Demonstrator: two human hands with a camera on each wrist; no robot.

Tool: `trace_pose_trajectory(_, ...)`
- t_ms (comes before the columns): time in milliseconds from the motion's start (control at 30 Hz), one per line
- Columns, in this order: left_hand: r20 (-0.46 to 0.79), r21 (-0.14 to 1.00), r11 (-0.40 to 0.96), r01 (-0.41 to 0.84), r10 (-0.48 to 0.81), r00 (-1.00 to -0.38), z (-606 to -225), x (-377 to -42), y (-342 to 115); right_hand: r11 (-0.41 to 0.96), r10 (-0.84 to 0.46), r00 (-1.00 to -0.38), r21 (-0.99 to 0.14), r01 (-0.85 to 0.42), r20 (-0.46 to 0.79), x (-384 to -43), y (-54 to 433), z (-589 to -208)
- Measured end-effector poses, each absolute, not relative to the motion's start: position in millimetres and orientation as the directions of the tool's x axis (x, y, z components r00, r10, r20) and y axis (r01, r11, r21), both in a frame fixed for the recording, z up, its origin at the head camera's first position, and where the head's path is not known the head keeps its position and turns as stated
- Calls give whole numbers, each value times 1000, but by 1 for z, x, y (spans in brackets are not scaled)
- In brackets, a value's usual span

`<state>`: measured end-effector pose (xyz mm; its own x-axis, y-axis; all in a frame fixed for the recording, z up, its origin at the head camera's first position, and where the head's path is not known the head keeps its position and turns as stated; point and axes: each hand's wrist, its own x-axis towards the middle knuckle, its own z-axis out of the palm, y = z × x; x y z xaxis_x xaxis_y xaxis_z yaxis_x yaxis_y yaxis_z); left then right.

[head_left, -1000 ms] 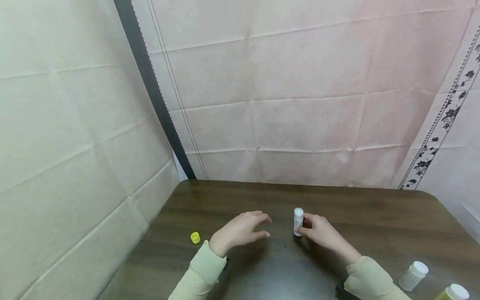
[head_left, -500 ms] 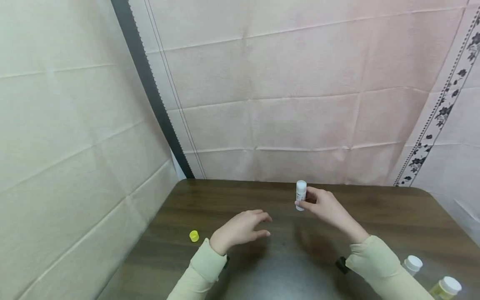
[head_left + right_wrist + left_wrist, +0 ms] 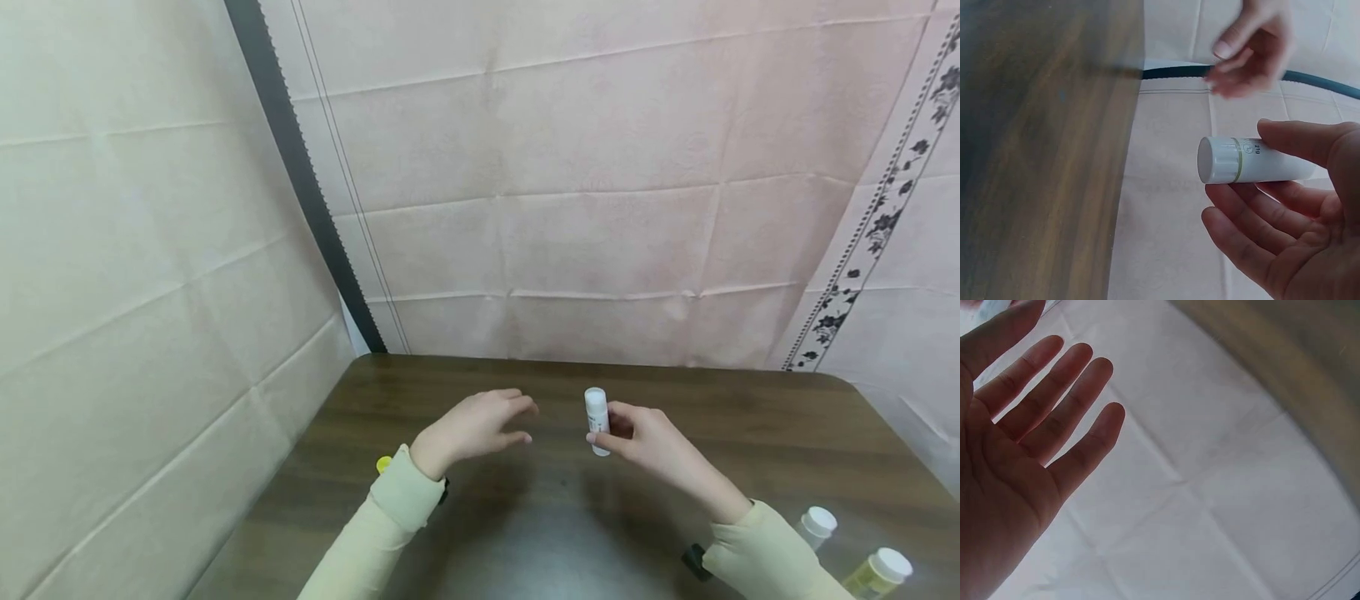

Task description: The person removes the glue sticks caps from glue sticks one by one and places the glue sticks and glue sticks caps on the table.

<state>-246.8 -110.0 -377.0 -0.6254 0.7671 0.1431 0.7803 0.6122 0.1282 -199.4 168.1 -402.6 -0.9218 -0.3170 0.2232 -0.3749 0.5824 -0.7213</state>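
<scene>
My right hand (image 3: 648, 437) grips a white glue stick (image 3: 1257, 160) between thumb and fingers, holding it above the table. In the right wrist view a thin green line rings it near one end, and small print including "21g" shows by the thumb. Seen from the head, the glue stick (image 3: 596, 412) stands nearly upright, with a slight tilt. My left hand (image 3: 472, 429) hovers to its left, apart from it. In the left wrist view the fingers (image 3: 1082, 447) of that hand are spread and nearly straight, with nothing in the palm.
A yellow cap (image 3: 383, 463) lies on the brown table (image 3: 712, 408), partly hidden behind the left sleeve. At front right stand a white-capped bottle (image 3: 817, 522) and a yellowish bottle (image 3: 873, 577) with a white cap. Cloth walls (image 3: 592, 208) rise behind and at left.
My right hand has raised the glue stick off the table, moved it away from me, then brought it back slightly nearer. My left hand has risen a little, its sleeve now covering part of the yellow cap.
</scene>
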Motion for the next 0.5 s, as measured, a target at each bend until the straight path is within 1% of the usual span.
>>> trace_pose_trajectory(133, 153, 34, 596, 802, 790, -594, -352, -252, -106, 586, -330, -911, -702, -403, 248, -192, 167, -405)
trace_pose_trajectory(333, 173, -68, 556, 828, 824, -539, -315, -252, -99, 588, -336, -908, -697, -410, 251, -187, 166, -404)
trace_pose_trajectory(433, 152, -161, 513, 843, 857, -492, -301, -245, -86, 584, -332, -910, -704, -404, 246, -185, 166, -403)
trace_pose_trajectory(500, 132, -268, 465, 844, 885, -446, -295, -238, -74, 579, -333, -911, -710, -400, 242, -184, 166, -403)
